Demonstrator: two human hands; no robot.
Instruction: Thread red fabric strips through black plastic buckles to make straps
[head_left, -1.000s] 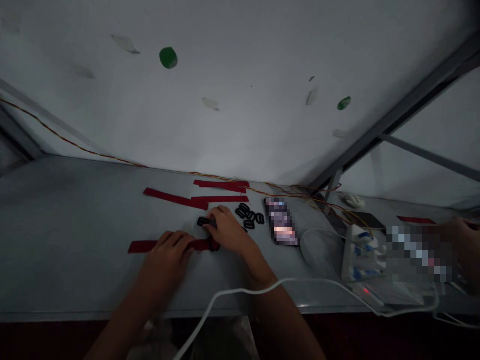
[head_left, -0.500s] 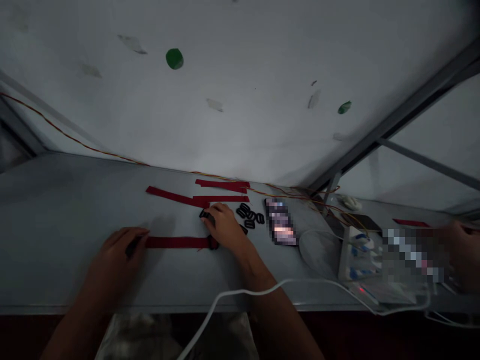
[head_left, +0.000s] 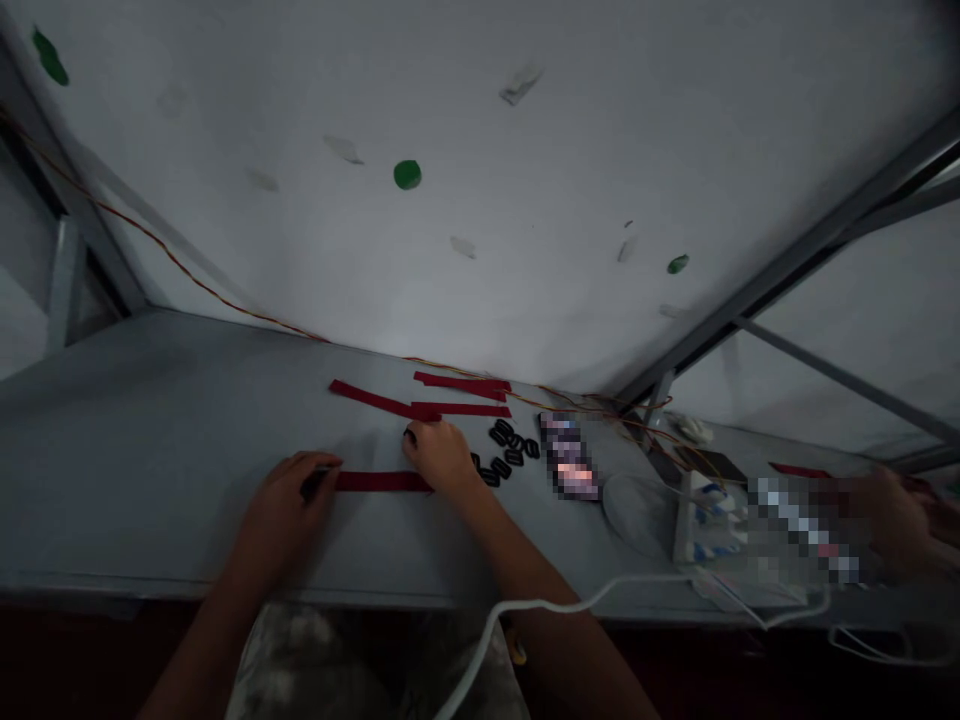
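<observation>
A red webbing strap (head_left: 382,482) lies flat on the grey table, running from my left hand to beneath my right hand. My left hand (head_left: 281,505) is closed at the strap's left end, pinching a dark piece (head_left: 316,480) that looks like a black buckle. My right hand (head_left: 442,455) is curled above the strap's right end, with a small black buckle (head_left: 409,437) partly showing at its fingertips. Its palm hides that end of the strap. Several black slide buckles (head_left: 501,465) lie just right of my right hand.
More red straps (head_left: 461,409) lie behind my hands, one slanting left (head_left: 367,397). A phone (head_left: 568,455) rests at right, near a power strip (head_left: 705,515). A white cable (head_left: 570,604) crosses in front. Another person's hand (head_left: 892,520) is at far right.
The view has shifted, so everything sits further right. My right hand has turned more over the buckle, hiding more of it and the strap's right end. My left hand keeps its pinch.
</observation>
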